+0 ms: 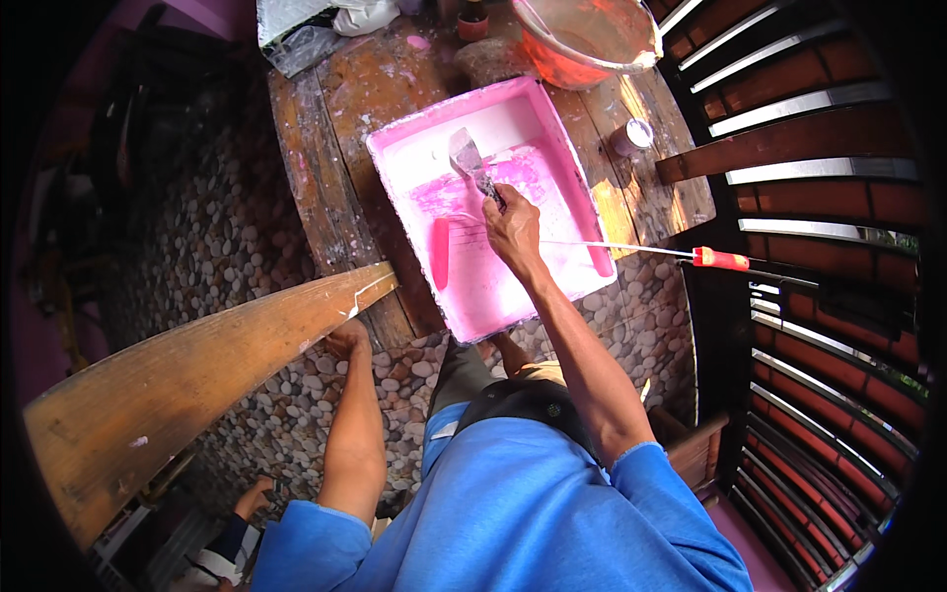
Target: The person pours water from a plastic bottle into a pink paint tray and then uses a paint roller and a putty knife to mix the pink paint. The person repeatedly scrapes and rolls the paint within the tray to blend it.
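My right hand [513, 225] is closed around the handle of a paint-smeared putty knife [468, 158], its flat blade pointing away from me over a pink paint tray [379, 158]. White and bright pink paint cover the tray's inside. A paint roller with a pink sleeve [440, 254] lies in the tray; its wire rod passes under or behind my right hand, and the red handle [720, 259] sticks out past the right rim. My left hand [347, 338] is closed at the edge of a long wooden plank [212, 345], its fingertips hidden by the wood.
The tray stands on a paint-spotted wooden table [330, 187]. At the far right are a red-orange bucket [572, 71] and a small lidded container [631, 136]; a bottle [473, 20] and plastic bags [308, 47] lie farther back. A slatted railing [819, 158] borders the right side. Pebble-patterned floor [266, 414] surrounds me.
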Demonstrator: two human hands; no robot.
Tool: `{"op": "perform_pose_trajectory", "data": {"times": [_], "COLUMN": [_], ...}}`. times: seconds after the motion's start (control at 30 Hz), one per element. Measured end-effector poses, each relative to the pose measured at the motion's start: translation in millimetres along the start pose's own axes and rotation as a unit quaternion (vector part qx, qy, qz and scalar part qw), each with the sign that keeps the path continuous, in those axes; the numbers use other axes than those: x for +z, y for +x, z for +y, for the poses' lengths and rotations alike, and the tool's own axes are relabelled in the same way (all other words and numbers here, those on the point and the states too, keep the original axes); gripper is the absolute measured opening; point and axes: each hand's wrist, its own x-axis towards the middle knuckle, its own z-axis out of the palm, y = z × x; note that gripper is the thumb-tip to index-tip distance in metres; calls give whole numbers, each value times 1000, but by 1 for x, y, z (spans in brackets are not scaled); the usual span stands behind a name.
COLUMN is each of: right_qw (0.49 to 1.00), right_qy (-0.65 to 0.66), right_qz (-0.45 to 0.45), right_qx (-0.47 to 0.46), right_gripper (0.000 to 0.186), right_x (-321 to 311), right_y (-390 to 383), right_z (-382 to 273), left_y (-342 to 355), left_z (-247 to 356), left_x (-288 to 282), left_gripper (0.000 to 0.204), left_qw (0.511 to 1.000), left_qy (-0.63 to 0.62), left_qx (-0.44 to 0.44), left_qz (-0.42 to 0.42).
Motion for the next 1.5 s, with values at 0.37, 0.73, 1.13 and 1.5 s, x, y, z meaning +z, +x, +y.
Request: {"op": "perform_pose_trajectory", "data": {"times": [0.37,0.73,1.13,1.5], "right_qw": [992,997,995,999], "right_qy": [51,80,12,38], "right_qz": [-95,-13,93,7], "right_qx": [-65,-9,16,-1], "right_gripper": [28,26,30,31], "right_x": [11,0,-36,-39], "right_y": [2,-4,8,21], "right_z": [0,-6,22,33], "left_y": [7,1,8,20], "left_z": [-6,4,-8,-12], "left_x": [13,-6,8,16], "left_gripper": [47,51,59,59], "left_qw": [1000,999,1000,1000], "left_qy": [2,-34,13,7], "left_qx": [16,-24,21,-22], "left_qz": [13,-22,13,1]}}
